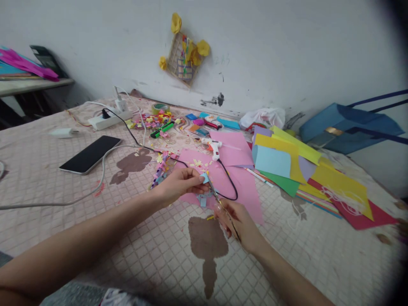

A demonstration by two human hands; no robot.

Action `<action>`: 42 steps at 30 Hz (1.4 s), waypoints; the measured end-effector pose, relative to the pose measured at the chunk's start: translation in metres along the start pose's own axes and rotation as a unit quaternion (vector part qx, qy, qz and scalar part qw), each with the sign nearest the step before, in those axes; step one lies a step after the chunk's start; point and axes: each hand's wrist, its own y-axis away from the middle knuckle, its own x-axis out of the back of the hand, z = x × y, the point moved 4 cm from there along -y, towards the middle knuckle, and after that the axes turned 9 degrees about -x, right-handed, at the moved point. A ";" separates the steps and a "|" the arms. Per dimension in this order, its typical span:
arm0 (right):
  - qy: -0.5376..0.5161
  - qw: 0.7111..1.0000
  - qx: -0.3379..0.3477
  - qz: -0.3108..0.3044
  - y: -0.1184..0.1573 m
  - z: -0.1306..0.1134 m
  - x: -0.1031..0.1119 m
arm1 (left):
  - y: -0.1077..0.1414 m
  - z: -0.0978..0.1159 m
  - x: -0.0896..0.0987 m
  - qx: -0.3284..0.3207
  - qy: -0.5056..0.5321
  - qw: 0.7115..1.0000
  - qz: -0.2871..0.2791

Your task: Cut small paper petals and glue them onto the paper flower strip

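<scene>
My left hand (183, 183) pinches a small light blue paper piece (205, 177) between thumb and fingers, above pink paper. In my right hand (234, 223) is a pair of scissors (228, 214), its blades pointing up and left, close to the blue piece. More small blue paper bits (203, 201) lie just below my left hand. Under both hands spreads a pink sheet (245, 191), with pale yellow scraps (198, 163) on it. A white glue gun (216, 149) rests on the pink paper beyond my hands, its black cord curving toward my right hand.
A phone (91, 155) and a power strip (110, 120) are at the left, with cords crossing the table. Colored paper sheets (277, 161) are stacked at the right, beside a blue bag (347, 127). Small paper flowers (153, 120), a green cutter (162, 129) and tape (160, 108) lie farther back.
</scene>
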 end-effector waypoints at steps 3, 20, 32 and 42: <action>0.004 1.000 -0.002 0.005 0.000 0.001 0.001 | 0.000 0.000 0.000 -0.001 0.002 1.000 0.000; 0.024 0.999 -0.007 0.022 -0.002 0.007 0.002 | -0.002 0.002 0.001 -0.009 0.010 1.000 -0.009; -0.072 0.994 0.009 0.080 -0.007 -0.003 0.014 | 0.008 -0.013 -0.012 0.015 -0.069 0.996 -0.050; -0.109 0.992 0.020 0.061 -0.005 -0.006 0.010 | 0.011 -0.018 -0.021 0.016 -0.114 0.990 -0.079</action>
